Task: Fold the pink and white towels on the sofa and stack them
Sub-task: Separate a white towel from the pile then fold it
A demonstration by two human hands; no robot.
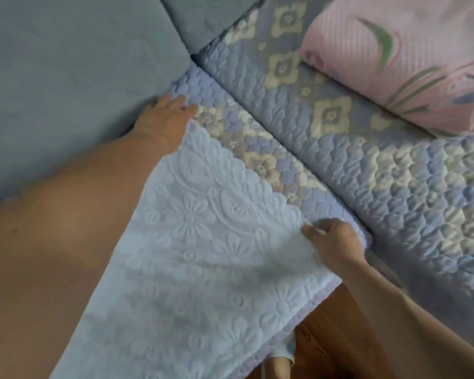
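A white towel [203, 250] with an embossed flower pattern and a scalloped far edge lies spread flat on the sofa seat. My left hand [164, 116] rests at the towel's far left corner, next to the grey back cushion, its fingers reaching past the edge. My right hand [331, 239] pinches the far right corner of the towel between thumb and fingers. A pink folded cloth [411, 61] with green leaf prints lies at the top right on the sofa; I cannot tell if it is the pink towel.
The seat wears a quilted blue and cream floral cover [367, 160]. Grey back cushions [66, 77] stand at the left and top. A wooden floor [340, 332] and my foot [279, 365] show below the seat's front edge.
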